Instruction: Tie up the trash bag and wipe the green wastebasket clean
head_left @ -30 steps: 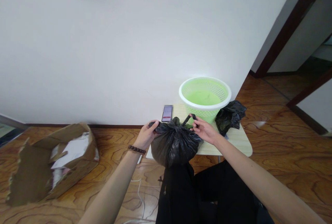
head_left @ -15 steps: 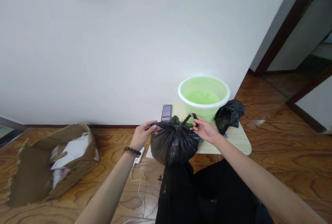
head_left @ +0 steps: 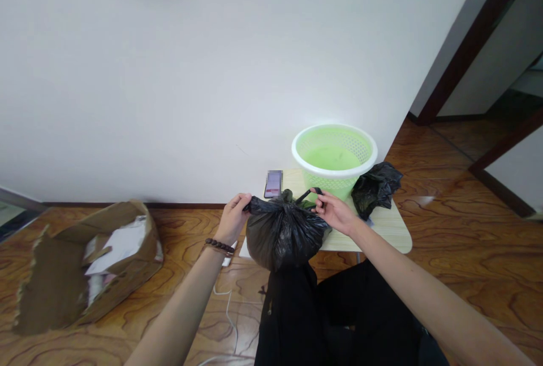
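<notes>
A: What has just changed at the black bag (head_left: 284, 244)?

B: The left hand (head_left: 233, 216) has shifted its pinch out to the tip of the bag's left end (head_left: 263, 206); a broader stretch of plastic shows between those fingers and the gathered neck (head_left: 289, 205); the right hand (head_left: 335, 212) grasps the thin right strand (head_left: 304, 196), much as half a second ago.

A: What does that mean for the bag?

B: Its two ends are held apart, left and right, so the neck probably stays drawn together; whether it is knotted, I cannot tell.

A: Where does the bag sit?

B: At the near left of the surface (head_left: 382, 240), bulging over the near edge; the phone (head_left: 274, 184) lies beyond it, the green basket (head_left: 335, 173) stands far right, and a crumpled bag (head_left: 377, 190) lies right of that.
</notes>
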`<state>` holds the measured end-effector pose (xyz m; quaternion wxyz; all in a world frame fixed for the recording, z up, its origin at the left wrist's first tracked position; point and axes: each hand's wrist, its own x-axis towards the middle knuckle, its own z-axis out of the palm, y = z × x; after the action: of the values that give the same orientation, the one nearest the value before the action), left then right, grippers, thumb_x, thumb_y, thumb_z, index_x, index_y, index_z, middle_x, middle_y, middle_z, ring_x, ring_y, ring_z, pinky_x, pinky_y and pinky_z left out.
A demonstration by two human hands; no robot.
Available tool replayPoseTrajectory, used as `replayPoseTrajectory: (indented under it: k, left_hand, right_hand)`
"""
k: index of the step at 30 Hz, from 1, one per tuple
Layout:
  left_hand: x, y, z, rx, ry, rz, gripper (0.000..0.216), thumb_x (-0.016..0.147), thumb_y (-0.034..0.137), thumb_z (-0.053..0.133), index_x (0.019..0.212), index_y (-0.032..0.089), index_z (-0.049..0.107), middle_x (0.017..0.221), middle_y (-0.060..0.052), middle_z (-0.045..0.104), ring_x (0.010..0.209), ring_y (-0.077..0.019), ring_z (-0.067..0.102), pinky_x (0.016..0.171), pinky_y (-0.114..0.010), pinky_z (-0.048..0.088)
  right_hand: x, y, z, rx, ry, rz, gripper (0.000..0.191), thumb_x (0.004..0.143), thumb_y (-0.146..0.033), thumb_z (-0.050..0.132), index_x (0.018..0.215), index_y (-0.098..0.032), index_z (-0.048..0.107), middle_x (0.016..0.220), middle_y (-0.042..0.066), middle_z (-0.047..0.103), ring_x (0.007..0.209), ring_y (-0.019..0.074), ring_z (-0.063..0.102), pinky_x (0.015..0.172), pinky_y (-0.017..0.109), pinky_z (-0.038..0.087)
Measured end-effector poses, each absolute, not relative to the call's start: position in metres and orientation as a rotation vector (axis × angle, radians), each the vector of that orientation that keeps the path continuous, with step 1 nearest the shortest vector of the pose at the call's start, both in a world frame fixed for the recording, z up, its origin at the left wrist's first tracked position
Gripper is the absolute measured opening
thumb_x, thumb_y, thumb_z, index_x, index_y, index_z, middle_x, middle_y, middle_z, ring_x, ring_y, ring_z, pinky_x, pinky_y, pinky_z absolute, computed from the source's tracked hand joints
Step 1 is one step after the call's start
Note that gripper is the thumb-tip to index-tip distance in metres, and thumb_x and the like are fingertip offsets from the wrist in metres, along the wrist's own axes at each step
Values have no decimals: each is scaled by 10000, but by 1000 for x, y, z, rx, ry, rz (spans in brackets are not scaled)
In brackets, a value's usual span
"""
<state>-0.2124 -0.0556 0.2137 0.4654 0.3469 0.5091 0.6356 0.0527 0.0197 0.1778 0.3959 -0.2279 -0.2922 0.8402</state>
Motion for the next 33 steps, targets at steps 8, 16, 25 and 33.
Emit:
replayPoseTrajectory:
  k: [8,16,25,33]
  left_hand:
    - [-207,-55,203,624,1021,1538,173,735,286,655,817,159,572,828,-17,651,772,-128,615,778,-320,494]
    - [-206,-67,210,729,1007,1458,470,684,168,697,1113,225,515,1042,-49,628,909,-144,619,822,-312,496]
    - [-210,-62,189,823,1335,1383,301,620,212,736,875,89,632,851,-105,664,694,-144,630,532,-203,497]
    - [-212,-62,187,761,1479,1461,321,612,300,740,852,111,642,613,-32,611,456,-92,530,353,-174,355]
  right_hand:
    - [46,13,172,-591,-780,2150,341,744,-186,598,1079,-251,590,620,-61,517,475,52,414,700,226,458]
    - [43,8,177,-593,-786,2136,398,730,-188,605,1112,-286,548,666,-54,550,502,62,439,667,229,456]
    - [30,8,186,-589,-820,2103,404,706,-179,609,1090,-268,520,667,-53,549,528,72,465,642,235,449]
    - [25,-6,187,-727,-845,1994,288,688,-184,597,954,-246,504,609,-70,519,496,70,463,581,226,446]
